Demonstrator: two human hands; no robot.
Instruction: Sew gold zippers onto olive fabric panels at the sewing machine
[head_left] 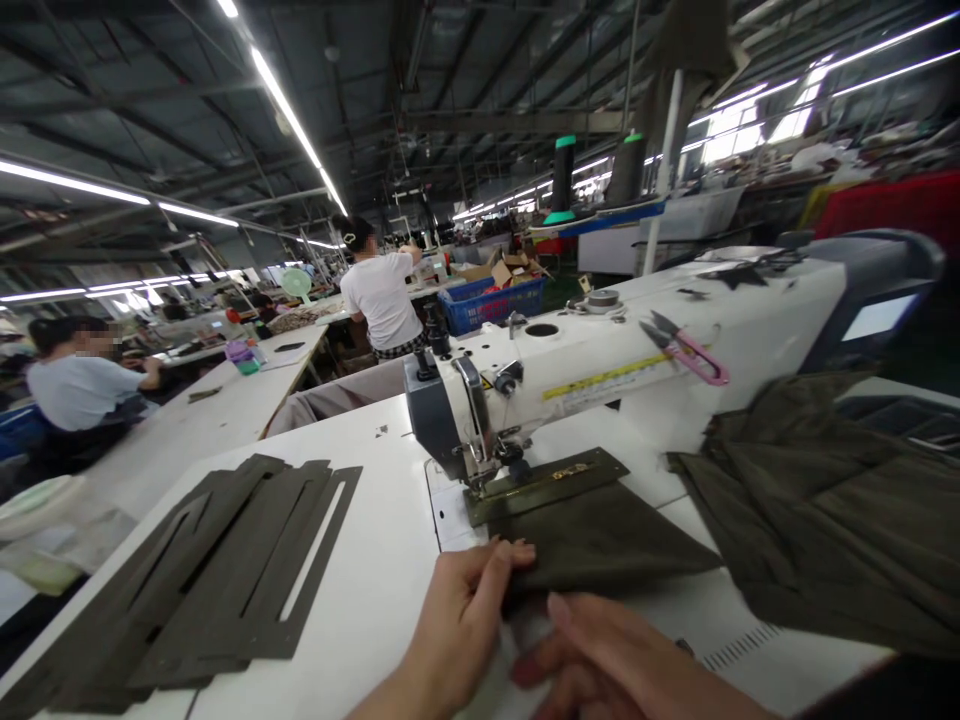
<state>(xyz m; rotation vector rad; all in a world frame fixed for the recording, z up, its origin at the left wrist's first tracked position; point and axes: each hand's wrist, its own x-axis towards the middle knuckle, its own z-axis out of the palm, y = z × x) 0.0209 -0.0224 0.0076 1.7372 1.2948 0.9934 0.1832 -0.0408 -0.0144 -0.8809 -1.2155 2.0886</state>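
The fingers [506,560] of the left hand [457,625] are clamped on the olive cloth [600,545]; for the right hand [622,665], it cannot be told. The cloth lies on the desk [375,540] near the presser foot [480,478]; positioning seems in hand, and feeding under the foot seems called for.

Two bare hands, left hand [461,630] at near centre, right hand [607,660] just right of it, short fingernails [559,606], bare forearms [390,695] entering from near edge.

Yellow ruler tape [604,380], markings illegible
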